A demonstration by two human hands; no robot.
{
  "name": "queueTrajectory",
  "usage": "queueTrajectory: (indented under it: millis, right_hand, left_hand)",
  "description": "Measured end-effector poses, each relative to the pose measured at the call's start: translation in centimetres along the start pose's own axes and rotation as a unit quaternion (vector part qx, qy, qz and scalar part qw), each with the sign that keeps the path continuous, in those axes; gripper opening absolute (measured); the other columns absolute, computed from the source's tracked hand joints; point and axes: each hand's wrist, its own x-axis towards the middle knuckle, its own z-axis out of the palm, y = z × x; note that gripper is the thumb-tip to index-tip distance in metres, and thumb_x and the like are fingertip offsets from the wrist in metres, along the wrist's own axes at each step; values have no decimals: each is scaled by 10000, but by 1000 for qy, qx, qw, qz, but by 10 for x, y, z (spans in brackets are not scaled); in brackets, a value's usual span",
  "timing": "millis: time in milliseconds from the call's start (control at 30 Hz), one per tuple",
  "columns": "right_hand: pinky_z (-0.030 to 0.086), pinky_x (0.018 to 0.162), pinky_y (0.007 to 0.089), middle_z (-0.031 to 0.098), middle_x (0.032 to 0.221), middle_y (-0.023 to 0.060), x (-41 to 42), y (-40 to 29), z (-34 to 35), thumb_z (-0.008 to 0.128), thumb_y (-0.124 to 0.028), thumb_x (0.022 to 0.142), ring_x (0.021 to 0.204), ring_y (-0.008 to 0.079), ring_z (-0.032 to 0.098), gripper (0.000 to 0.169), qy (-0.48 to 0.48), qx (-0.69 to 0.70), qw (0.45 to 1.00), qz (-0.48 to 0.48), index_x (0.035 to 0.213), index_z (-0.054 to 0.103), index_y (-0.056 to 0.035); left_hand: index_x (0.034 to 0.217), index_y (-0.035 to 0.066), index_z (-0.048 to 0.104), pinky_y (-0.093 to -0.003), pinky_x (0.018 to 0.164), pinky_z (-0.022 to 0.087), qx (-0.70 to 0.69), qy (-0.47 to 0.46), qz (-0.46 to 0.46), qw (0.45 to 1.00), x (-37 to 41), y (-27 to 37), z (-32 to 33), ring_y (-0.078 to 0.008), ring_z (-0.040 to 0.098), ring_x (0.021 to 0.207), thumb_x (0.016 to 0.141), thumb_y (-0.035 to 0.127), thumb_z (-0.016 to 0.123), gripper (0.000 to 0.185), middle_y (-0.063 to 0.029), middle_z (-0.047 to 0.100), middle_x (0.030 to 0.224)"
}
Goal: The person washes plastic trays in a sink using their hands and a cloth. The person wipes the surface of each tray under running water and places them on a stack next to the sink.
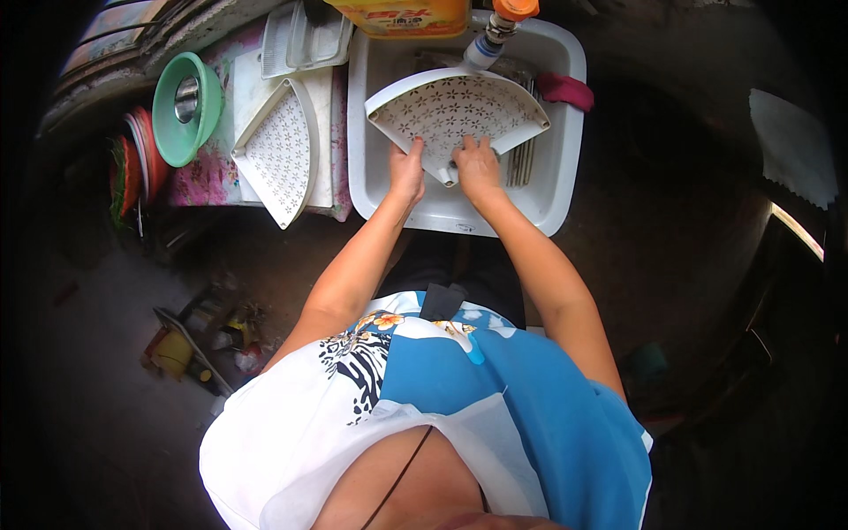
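A white fan-shaped corner shelf with a flower cut-out pattern is tilted over a white plastic basin. My left hand grips its left edge near the pointed corner, thumb on the patterned face. On that face my right hand presses what looks like a dark grey scouring pad, mostly covered by the fingers. Just beyond the shelf hangs a tap with an orange top. Metal rack bars lie in the basin, partly hidden by the shelf.
A matching corner shelf rests on a white board to the left. Near it are clear plastic trays and a green bowl holding a metal cup. A magenta cloth drapes the basin's right rim. A yellow container stands behind.
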Motion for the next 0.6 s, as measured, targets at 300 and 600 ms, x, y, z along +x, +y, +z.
queueTrajectory:
  millis: [300, 600]
  right_hand:
    - [493, 839, 369, 558, 1054, 64, -2, 11, -11, 595, -101, 740, 1030, 266, 516, 145, -64, -151, 978, -129, 815, 720, -93]
    - [492, 781, 415, 554, 999, 115, -5, -11, 19, 589, -124, 755, 971, 317, 530, 167, -13, 107, 994, -14, 865, 714, -106]
  left_hand:
    - [1247, 15, 433, -351, 956, 401, 84, 18, 24, 996, 11, -9, -18, -210, 509, 1104, 903, 13, 544, 362, -109, 538, 1206]
    - [1247, 4, 406, -331, 925, 412, 126, 24, 52, 990, 21, 0, 10, -199, 525, 1040, 875, -22, 516, 389, -104, 542, 1152]
